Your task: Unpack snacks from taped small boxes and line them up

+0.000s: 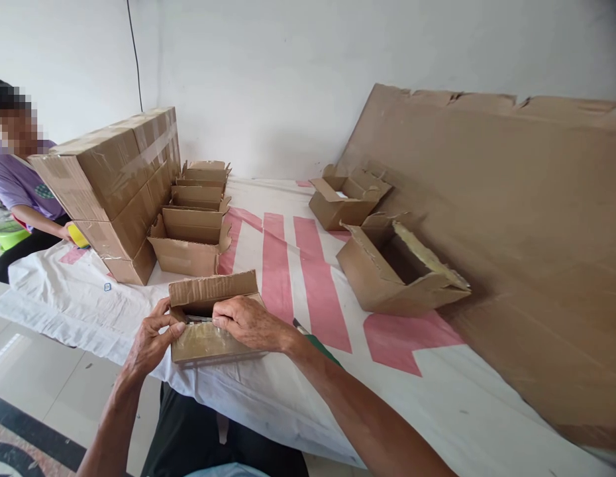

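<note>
A small open cardboard box (211, 344) stands at the table's near edge, its back flap raised and clear tape on its front. My left hand (152, 336) grips the box's left end, thumb on the front top corner and fingers behind it. Over the opening, my right hand (248, 323) is closed, with its fingertips pressed together at the front rim. Whatever those fingers pinch is hidden. Something pale shows in a narrow strip inside the box; its kind is unclear. A dark-tipped, thin object (301, 326) lies partly behind my right forearm, beside a green piece (322, 348).
Several open boxes (186, 255) stand in a row beside stacked, taped cartons (114, 179). Two more open boxes, one nearer (372, 281) and one farther (332, 209), sit at right. A large cardboard sheet (507, 232) leans on the wall. A person (27, 179) sits at left.
</note>
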`<state>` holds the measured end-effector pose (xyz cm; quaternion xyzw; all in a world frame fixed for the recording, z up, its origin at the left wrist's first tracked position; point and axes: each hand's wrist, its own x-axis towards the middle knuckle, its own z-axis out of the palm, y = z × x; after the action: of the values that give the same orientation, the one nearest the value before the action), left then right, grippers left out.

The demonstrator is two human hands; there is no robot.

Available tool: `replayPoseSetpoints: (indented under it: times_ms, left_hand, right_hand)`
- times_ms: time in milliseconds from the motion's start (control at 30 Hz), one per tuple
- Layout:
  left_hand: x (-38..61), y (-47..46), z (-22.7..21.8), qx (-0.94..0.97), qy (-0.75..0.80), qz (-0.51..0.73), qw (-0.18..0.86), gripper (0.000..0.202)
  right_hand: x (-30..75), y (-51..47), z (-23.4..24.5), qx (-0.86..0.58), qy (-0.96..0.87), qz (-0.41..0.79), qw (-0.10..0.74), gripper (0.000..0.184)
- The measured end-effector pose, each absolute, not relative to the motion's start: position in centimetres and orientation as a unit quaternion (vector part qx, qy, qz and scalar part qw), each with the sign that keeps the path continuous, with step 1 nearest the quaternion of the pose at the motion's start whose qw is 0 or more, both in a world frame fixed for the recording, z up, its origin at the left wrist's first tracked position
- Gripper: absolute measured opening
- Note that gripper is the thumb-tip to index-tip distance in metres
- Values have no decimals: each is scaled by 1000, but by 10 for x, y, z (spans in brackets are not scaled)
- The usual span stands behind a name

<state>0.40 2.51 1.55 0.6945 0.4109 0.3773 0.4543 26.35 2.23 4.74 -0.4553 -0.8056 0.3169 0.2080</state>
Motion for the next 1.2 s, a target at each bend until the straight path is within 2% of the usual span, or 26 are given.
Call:
replayPoseSetpoints:
  times_ms: [467,600,700,800,867,967,1133,1200]
  left_hand:
    - [2,24,14,700,419,362,451,54]
    - [1,24,14,700,411,362,458,52]
    - [-1,24,15,704,411,354,459,52]
    - [-2,26,16,707,411,349,458,52]
    - [-2,26,15,707,411,349,458,52]
    - [-1,27,15,704,407,353,462,50]
    - [0,27,13,701,407,360,462,50]
    - [0,28,13,702,410,360,458,51]
  right_hand:
    - [260,21,42,-469,-812,285,199,33]
    - [266,23,41,-468,-802,249,275,34]
    - [274,30,43,-476,-780,145,379,27]
    - [288,40,44,-496,-765,61,407,18]
    - [297,48,42,-497,-773,73,388,17]
    - [309,57,32,-489,-776,157,365,17]
    - [320,63,21,-487,-733,239,410,12]
    - [322,63,21,-485,-723,262,417,17]
